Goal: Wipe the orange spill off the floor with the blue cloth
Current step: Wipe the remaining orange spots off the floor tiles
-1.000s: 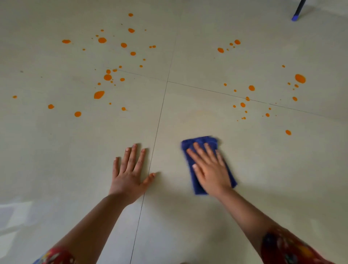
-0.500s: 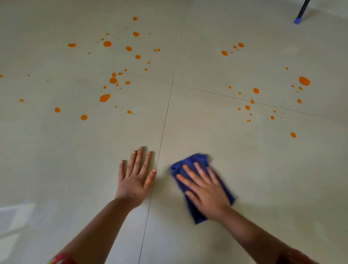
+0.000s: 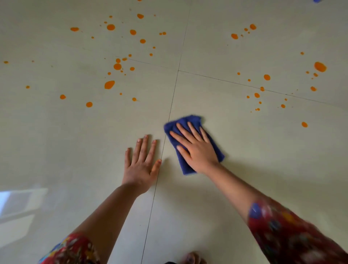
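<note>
A folded blue cloth [image 3: 188, 120] lies flat on the pale tiled floor just right of a grout line. My right hand [image 3: 195, 148] presses on it with straight, spread fingers. My left hand [image 3: 142, 165] rests flat on the floor beside it, left of the grout line, fingers straight. Orange spill drops are scattered farther out: one cluster at the upper left around a large drop [image 3: 109, 84], another at the upper right with a big drop [image 3: 320, 66]. The nearest drops, such as one at the right [image 3: 304, 124], lie well clear of the cloth.
Grout lines cross at the tile corner [image 3: 178, 70] beyond the cloth. A bright window reflection [image 3: 17, 201] shows on the floor at the left. A toe [image 3: 192, 259] shows at the bottom edge. A blue object [image 3: 317, 1] peeks in at the top right.
My right hand has slid the cloth first left toward me, then forward away from me along the grout line. The left hand stayed flat on the floor.
</note>
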`<move>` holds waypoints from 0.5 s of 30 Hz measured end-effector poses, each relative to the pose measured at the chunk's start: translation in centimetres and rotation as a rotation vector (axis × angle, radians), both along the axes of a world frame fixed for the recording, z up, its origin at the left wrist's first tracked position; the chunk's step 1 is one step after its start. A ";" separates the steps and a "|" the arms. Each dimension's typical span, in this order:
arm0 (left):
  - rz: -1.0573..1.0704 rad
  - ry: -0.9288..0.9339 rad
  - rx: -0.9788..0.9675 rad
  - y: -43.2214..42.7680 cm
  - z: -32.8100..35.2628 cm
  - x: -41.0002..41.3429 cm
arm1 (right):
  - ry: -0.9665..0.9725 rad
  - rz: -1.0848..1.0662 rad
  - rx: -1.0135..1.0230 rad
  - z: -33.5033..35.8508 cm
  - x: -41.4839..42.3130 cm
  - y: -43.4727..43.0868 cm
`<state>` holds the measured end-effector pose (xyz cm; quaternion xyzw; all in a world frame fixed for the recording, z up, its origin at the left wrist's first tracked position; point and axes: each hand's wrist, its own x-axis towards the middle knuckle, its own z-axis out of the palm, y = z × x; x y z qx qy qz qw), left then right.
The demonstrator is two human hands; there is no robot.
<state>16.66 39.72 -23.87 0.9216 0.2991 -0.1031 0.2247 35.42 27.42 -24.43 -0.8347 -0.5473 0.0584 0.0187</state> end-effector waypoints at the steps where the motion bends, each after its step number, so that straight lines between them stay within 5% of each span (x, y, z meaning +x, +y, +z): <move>1: -0.002 -0.007 0.002 0.0 0.0 0.0 | -0.003 -0.014 0.001 0.0 0.2 -2.4; 7: -0.014 0.029 -0.020 0.0 0.0 0.1 | -0.017 -0.627 0.014 0.2 8.5 0.8; 11: -0.106 0.073 -0.074 1.6 1.4 -0.1 | 0.026 -0.361 0.044 -0.4 4.5 7.5; 15: -0.301 0.228 0.027 6.0 4.7 -2.9 | 0.069 0.037 0.096 -0.2 -3.6 5.3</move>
